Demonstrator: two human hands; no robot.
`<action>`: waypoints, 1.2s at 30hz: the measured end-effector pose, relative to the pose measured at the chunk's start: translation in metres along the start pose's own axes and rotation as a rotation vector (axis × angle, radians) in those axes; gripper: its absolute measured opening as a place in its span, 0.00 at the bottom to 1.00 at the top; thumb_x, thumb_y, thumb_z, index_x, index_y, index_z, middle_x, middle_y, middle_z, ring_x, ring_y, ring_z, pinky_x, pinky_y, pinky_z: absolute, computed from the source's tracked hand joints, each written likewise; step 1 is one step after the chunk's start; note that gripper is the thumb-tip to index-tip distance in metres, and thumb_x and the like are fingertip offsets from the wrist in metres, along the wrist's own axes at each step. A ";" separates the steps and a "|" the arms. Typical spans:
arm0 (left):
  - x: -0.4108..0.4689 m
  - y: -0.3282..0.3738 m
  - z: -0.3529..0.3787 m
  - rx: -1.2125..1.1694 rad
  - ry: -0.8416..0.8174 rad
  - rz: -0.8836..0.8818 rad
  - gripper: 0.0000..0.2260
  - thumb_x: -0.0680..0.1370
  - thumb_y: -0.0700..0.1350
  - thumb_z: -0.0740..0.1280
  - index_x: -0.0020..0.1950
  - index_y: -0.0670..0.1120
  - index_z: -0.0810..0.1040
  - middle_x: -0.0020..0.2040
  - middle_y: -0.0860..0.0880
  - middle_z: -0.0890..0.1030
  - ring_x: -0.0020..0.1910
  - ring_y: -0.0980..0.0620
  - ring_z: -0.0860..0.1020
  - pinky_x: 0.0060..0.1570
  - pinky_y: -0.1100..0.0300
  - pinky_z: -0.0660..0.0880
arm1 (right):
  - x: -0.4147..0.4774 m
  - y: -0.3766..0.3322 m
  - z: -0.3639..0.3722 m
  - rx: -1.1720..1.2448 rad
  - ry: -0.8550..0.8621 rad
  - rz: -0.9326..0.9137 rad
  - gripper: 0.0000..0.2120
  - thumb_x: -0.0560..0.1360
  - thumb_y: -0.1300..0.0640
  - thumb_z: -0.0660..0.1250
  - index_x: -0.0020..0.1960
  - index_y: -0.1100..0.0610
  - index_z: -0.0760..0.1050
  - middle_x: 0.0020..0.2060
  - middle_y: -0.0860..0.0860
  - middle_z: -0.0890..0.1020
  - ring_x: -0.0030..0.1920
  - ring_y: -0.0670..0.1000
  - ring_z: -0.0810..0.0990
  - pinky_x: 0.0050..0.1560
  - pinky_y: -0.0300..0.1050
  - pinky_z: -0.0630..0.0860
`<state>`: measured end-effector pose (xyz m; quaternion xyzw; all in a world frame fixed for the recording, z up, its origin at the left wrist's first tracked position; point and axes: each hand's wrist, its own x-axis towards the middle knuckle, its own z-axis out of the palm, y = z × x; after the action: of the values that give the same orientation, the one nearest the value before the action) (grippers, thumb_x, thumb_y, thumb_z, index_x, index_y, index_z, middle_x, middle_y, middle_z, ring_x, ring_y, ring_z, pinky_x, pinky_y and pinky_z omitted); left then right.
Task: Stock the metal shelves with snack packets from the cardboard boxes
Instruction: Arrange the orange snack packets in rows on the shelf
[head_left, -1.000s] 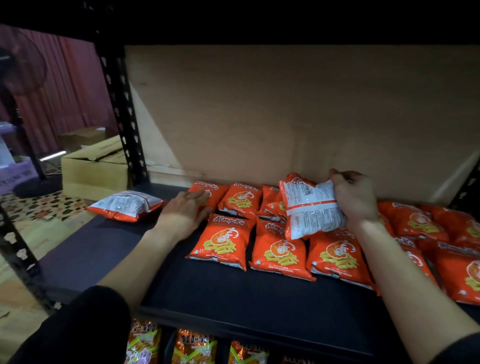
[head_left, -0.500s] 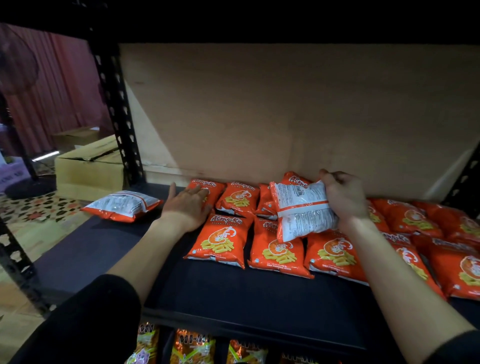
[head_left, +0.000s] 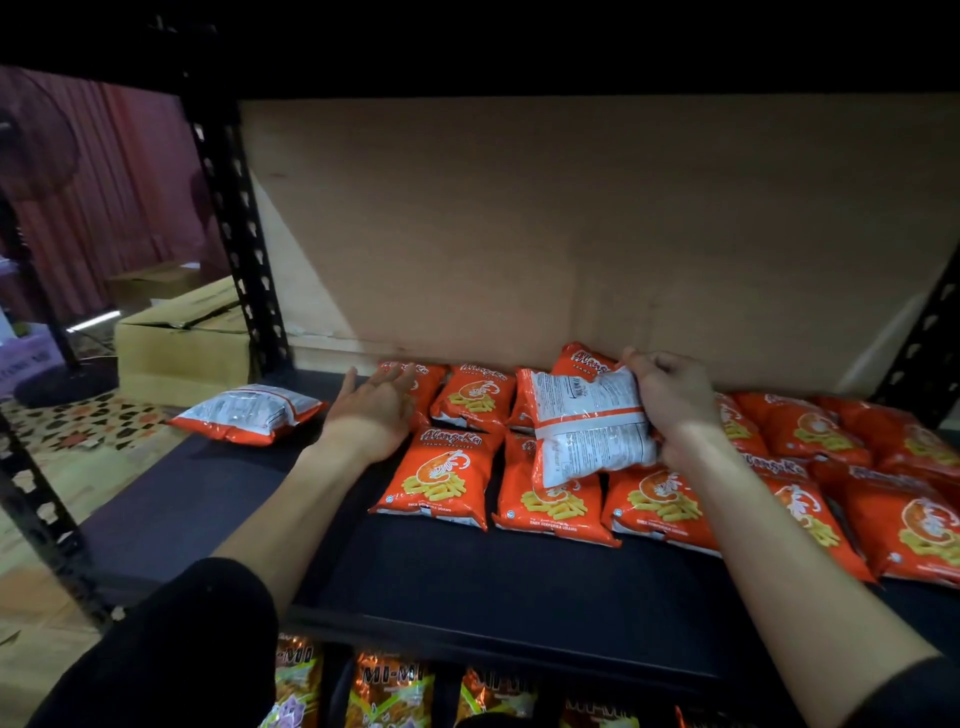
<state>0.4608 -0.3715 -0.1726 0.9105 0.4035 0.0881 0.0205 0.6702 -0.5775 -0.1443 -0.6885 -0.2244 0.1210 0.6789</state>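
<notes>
Several orange snack packets lie in rows on the dark metal shelf. My right hand grips one packet by its right edge, white back facing me, held tilted just above the rows. My left hand hovers with fingers spread and relaxed beside the leftmost back-row packet, holding nothing. Another packet lies alone, white back up, at the shelf's left end.
A brown board closes the back of the shelf. Black perforated uprights stand at the left and right. A cardboard box sits on the patterned floor to the left. More snack packets show on the shelf below.
My left hand has lifted off the packets and turned slightly, fingers now spread. The packet in my right hand has shifted a little left and down over the rows.
</notes>
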 end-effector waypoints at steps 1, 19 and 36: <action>-0.003 0.003 -0.002 -0.069 0.024 -0.001 0.23 0.85 0.52 0.53 0.80 0.52 0.56 0.80 0.50 0.55 0.78 0.50 0.57 0.78 0.46 0.44 | -0.003 -0.001 0.000 0.012 0.000 0.001 0.13 0.79 0.52 0.68 0.39 0.58 0.77 0.34 0.56 0.77 0.36 0.53 0.75 0.39 0.47 0.73; -0.080 0.080 -0.022 -1.208 -0.013 0.294 0.15 0.72 0.41 0.77 0.57 0.47 0.80 0.52 0.53 0.85 0.54 0.56 0.82 0.57 0.60 0.77 | -0.056 -0.005 -0.007 0.337 -0.023 -0.047 0.17 0.79 0.52 0.68 0.32 0.53 0.81 0.31 0.49 0.81 0.33 0.47 0.76 0.39 0.44 0.71; -0.082 0.049 -0.012 -1.558 0.006 0.270 0.24 0.73 0.31 0.71 0.62 0.56 0.80 0.62 0.55 0.81 0.65 0.53 0.76 0.62 0.54 0.75 | -0.076 -0.016 0.009 0.043 -0.548 0.056 0.16 0.72 0.58 0.75 0.59 0.53 0.81 0.48 0.51 0.87 0.49 0.47 0.85 0.46 0.35 0.76</action>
<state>0.4410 -0.4654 -0.1668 0.6748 0.1117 0.3494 0.6404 0.5977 -0.6060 -0.1396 -0.6216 -0.3780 0.3262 0.6036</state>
